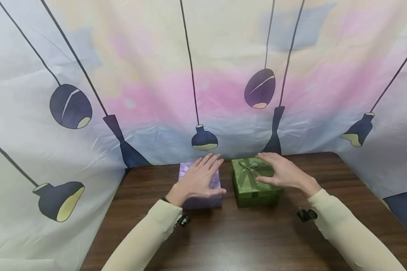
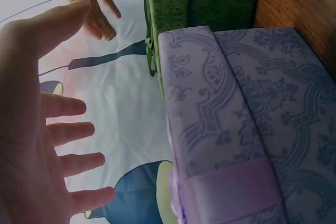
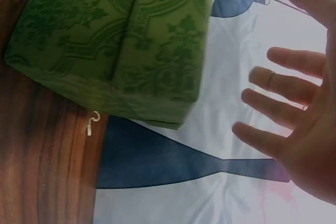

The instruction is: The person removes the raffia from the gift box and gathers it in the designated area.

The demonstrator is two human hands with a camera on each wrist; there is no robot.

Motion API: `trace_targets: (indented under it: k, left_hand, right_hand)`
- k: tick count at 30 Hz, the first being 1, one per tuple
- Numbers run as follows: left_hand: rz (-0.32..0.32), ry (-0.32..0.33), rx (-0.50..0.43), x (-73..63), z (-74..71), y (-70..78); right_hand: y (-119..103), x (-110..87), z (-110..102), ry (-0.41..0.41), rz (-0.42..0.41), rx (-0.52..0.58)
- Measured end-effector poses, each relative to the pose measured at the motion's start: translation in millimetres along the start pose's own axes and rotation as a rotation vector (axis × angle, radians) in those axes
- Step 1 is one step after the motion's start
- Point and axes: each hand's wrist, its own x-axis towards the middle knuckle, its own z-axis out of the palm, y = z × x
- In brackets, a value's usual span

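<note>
A purple gift box (image 1: 203,202) with a lilac ribbon and a patterned covering stands on the table. My left hand (image 1: 198,178) hovers over its lid with fingers extended; the left wrist view shows a gap between that hand (image 2: 31,114) and the box (image 2: 210,98). To its right stands a green gift box (image 1: 242,184) with a ribbon bow (image 1: 248,165) on its lid. My right hand (image 1: 286,171) is held above the green box's right side, fingers spread and holding nothing. In the right wrist view, air separates this hand (image 3: 304,93) from the green box (image 3: 163,51).
Both boxes rest near the back of a dark wooden table (image 1: 224,241). Behind the table hangs a pastel cloth (image 1: 156,101) printed with dark lamps. A small pale hook-shaped object (image 3: 92,123) shows beside the green box in the right wrist view.
</note>
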Motion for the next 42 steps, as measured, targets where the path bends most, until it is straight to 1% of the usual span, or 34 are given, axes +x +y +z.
trace_targets:
  k: [5,8,11,17,22,27,31,34,39,42]
  left_hand:
    - [0.014,-0.023,-0.033,6.1,7.4,2.2]
    - [0.025,-0.015,-0.053,9.3,9.4,4.1]
    - [0.023,0.001,-0.057,12.1,9.6,6.2]
    - [0.011,-0.009,-0.052,16.5,8.7,9.1]
    - [0.024,-0.006,-0.077,20.3,11.5,11.1]
    - [0.014,0.001,-0.112,25.0,11.2,11.7]
    - [0.013,-0.026,-0.13,29.4,11.3,13.0]
    - [0.017,-0.038,-0.115,31.2,12.8,13.8]
    - [0.016,-0.032,-0.098,32.7,16.6,16.3]
    - [0.014,-0.044,-0.1,33.8,19.0,18.4]
  right_hand:
    - [4,-2.0,3,0.042,-0.021,0.018]
    - [7,-2.2,5,0.056,-0.031,0.02]
    - [9,-2.9,6,0.053,-0.022,0.022]
    - [11,-4.4,9,0.032,0.012,0.026]
    - [14,-6.4,10,0.031,0.029,0.028]
    - [17,-7.0,11,0.04,0.026,0.031]
    - [22,-8.5,11,0.027,0.045,0.04]
    - [24,-9.1,12,0.018,0.06,0.048]
    - [25,-10.8,12,0.016,0.077,0.064]
    - [27,-12.7,11,0.016,0.087,0.073]
